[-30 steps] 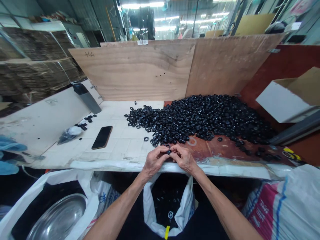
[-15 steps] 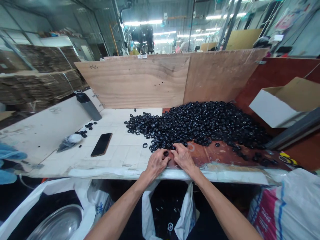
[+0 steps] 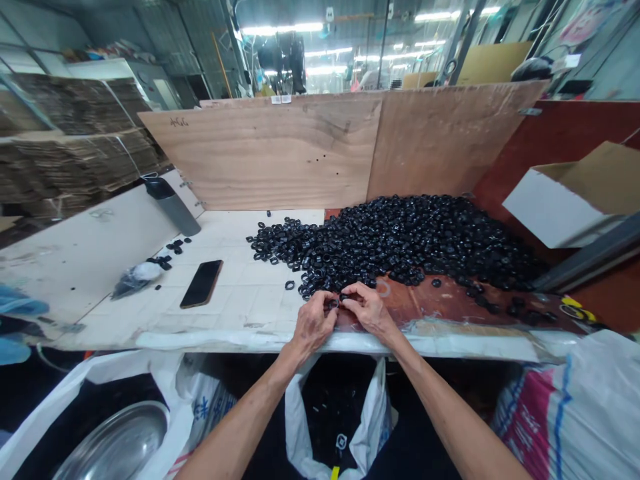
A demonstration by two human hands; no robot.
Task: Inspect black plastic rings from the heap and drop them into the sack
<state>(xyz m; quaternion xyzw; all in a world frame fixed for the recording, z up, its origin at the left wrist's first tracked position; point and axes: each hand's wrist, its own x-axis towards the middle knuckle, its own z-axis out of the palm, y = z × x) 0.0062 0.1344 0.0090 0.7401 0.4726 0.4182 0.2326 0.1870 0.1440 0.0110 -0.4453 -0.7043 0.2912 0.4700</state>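
Observation:
Near the table's front edge, my left hand [image 3: 314, 321] is closed on a small black ring [image 3: 331, 304] between thumb and fingers. Close to its right, my right hand [image 3: 367, 308] pinches a small black part [image 3: 344, 297], partly hidden by the fingertips. Just beyond both hands spreads a large pile of black ring-shaped parts [image 3: 400, 240]. One loose black ring [image 3: 290, 285] lies on the pale surface left of the pile. Below the hands hangs an open white sack [image 3: 299, 427] with black parts inside.
A phone [image 3: 201, 284], a dark bottle [image 3: 175, 207] and a small plastic bag [image 3: 136, 279] are on the left. Wooden boards [image 3: 270, 153] wall the back. A white box [image 3: 555, 207] and yellow-handled scissors [image 3: 577, 309] are at right. A metal bowl [image 3: 120, 443] sits lower left.
My right hand's fingers have closed on a small black part beside the ring in my left hand. The view has shifted slightly.

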